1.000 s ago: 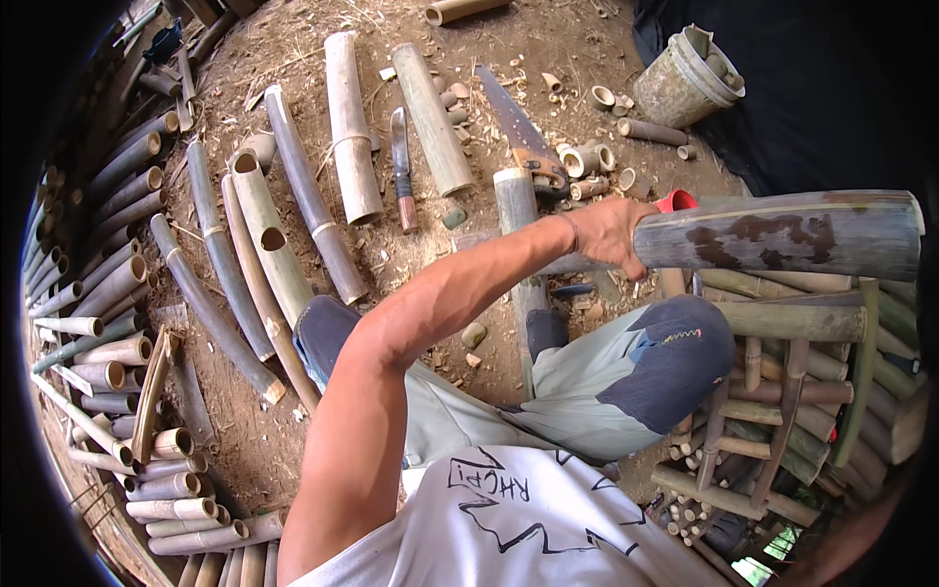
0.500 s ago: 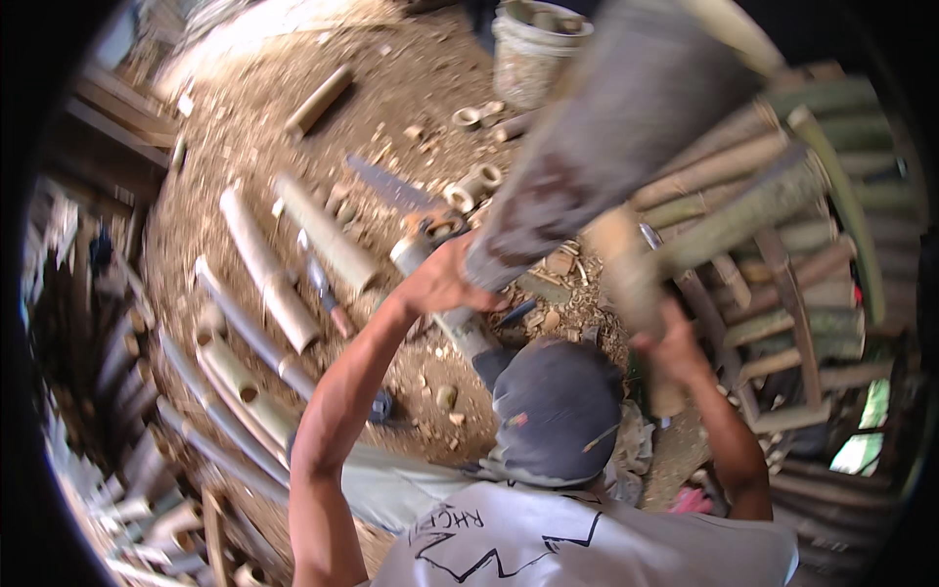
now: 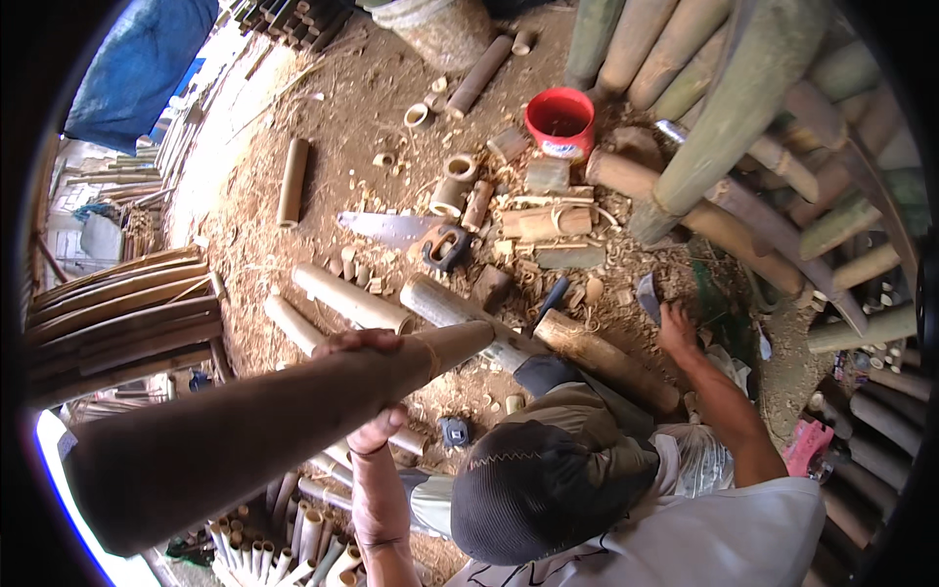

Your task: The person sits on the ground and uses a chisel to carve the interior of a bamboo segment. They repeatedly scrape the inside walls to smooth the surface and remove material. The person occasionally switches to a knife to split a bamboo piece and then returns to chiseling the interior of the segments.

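Observation:
My left hand (image 3: 377,430) is wrapped round a thick, dark bamboo pole (image 3: 245,421), its fingers over the top and thumb below. The pole slants across the lower left, its wide end close to the camera and its paler, narrow end over the ground ahead. My right hand (image 3: 677,331) is low at the right, fingers curled beside a grey flat-bladed tool (image 3: 648,296) that sticks out past them; its handle is hidden. A short, thick bamboo piece (image 3: 611,362) lies between my hands. Further ahead, a handsaw (image 3: 391,231) with a black and orange handle rests on the ground.
A red bucket (image 3: 560,121) and a dirty white bucket (image 3: 435,29) stand ahead. Stacked bamboo poles (image 3: 743,117) lean at the right. Wood shavings, cut bamboo rings (image 3: 451,197) and a dark blue-handled tool (image 3: 554,296) litter the dirt. A tape measure (image 3: 455,431) lies near the legs.
The large pole has swung from the upper right to the lower left in my left hand. My right hand has left the blurred bamboo piece and is now at the bladed tool. The view has shifted.

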`<state>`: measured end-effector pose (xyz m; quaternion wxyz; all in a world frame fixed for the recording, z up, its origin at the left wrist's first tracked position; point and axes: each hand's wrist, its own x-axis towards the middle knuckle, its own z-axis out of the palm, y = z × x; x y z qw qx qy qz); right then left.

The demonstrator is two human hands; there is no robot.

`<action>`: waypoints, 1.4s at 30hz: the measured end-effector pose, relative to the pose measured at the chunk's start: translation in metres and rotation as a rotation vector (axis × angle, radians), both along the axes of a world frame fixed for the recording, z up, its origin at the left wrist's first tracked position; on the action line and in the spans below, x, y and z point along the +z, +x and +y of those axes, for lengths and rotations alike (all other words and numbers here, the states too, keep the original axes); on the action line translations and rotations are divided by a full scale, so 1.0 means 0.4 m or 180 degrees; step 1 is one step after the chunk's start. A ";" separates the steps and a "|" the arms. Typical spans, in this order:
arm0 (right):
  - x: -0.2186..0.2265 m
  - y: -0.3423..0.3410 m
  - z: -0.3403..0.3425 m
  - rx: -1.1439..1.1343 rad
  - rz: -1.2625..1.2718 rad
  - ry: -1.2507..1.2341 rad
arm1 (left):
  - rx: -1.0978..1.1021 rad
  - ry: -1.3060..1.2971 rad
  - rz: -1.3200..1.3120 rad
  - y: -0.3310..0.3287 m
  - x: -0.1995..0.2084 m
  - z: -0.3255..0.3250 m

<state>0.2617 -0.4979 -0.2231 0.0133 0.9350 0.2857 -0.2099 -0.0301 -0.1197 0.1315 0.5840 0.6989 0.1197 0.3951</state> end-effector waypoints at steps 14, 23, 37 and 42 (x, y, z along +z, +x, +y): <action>0.249 -0.167 0.603 0.4448 0.1096 0.1517 | -0.0308 0.0174 -0.0342 0.022 -0.002 0.034; 0.199 -0.028 0.693 0.2730 0.1562 0.0270 | -0.0413 0.0033 -0.0099 -0.009 -0.014 0.040; 0.466 -0.231 0.790 0.1747 0.1823 0.4481 | 0.1670 -0.0487 0.1572 -0.025 -0.284 -0.096; 0.763 -0.368 0.895 0.3381 0.3740 0.4847 | 0.1252 -0.0554 0.2309 -0.043 -0.310 -0.043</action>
